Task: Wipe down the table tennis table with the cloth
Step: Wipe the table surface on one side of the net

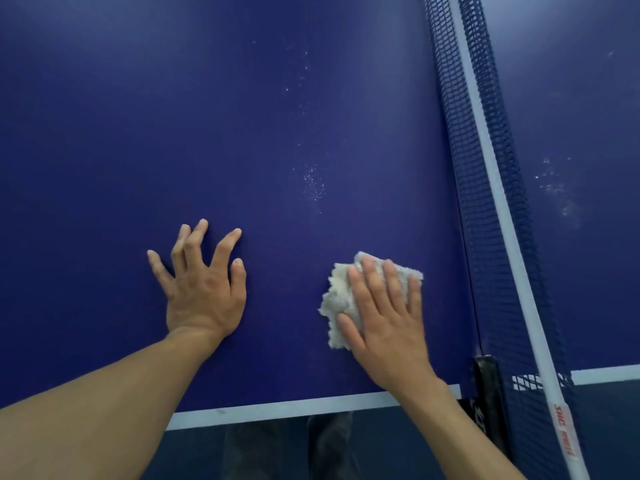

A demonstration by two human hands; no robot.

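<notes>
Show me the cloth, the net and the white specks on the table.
cloth (337, 296): head view, bare left part beside the right hand.
net (464, 140): head view, blue mesh left of its white band.
specks (313, 185): head view, middle of the cluster.

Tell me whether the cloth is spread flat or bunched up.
Bunched up. The cloth sits crumpled under the right hand, pressed onto the table, with ragged folds showing past the fingers.

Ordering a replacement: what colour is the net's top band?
White, on the dark blue mesh net's top band; head view.
</notes>
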